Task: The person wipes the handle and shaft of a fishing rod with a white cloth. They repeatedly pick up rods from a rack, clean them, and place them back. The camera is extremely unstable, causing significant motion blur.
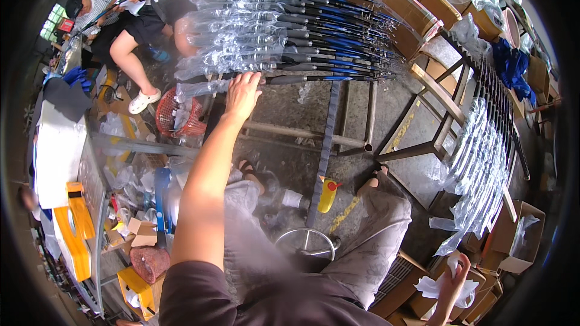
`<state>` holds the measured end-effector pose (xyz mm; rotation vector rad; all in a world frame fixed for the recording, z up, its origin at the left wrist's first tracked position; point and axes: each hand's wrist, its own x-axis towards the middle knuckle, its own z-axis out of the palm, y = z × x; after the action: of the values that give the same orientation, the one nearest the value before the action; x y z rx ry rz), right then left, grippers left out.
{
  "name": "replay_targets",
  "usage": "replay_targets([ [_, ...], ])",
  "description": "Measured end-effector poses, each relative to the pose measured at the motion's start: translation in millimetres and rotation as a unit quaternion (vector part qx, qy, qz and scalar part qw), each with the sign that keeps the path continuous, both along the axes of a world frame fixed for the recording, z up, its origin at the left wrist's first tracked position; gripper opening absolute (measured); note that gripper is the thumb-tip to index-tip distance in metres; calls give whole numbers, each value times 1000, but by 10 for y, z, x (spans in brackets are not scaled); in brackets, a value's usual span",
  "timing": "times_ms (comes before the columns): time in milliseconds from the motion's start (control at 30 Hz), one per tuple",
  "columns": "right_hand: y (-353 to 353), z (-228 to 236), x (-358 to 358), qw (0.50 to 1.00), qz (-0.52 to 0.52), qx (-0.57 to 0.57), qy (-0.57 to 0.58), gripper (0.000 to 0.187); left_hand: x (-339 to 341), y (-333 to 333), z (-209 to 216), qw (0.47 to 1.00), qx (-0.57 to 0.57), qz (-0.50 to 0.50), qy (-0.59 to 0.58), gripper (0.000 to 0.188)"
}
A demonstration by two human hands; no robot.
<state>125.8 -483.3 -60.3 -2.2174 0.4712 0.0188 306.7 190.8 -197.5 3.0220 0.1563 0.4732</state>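
Observation:
My left hand [243,92] reaches forward, its fingers closed over the handle of the nearest fishing rod [320,78]. That rod lies at the near side of a row of several fishing rods [254,27], dark with blue sections, their handles wrapped in clear plastic bags. The rod tips point right. At the lower right, my right hand [454,282] is closed on a crumpled thin white sheet [466,294]. Whether it is cloth, paper or plastic I cannot tell.
A second bunch of bagged rods [480,157] leans on a metal frame [417,151] at right. Cardboard boxes [522,235] stand beyond it. A red basket [179,115], a yellow bottle [327,194] and a stool's ring [305,242] are nearby. Co-workers [142,6] sit far left.

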Motion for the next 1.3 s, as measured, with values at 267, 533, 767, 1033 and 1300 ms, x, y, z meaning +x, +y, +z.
replay_targets([
  [267,629,41,255,995,58,6,84,19,193,306,-241,998,33,-13,60,22],
  [533,1259,12,535,981,150,119,41,7,-273,-57,627,997,-11,-65,-27,21],
  [767,1854,195,729,826,147,542,-41,21,-762,-688,1774,992,-113,-46,-18,28],
  [1033,2469,576,772,728,290,615,-91,36,-1679,-1270,2260,838,-540,-66,-41,17],
  [1300,3138,747,545,642,334,690,-36,34,-2393,-1441,2225,718,-685,-15,-128,13],
])
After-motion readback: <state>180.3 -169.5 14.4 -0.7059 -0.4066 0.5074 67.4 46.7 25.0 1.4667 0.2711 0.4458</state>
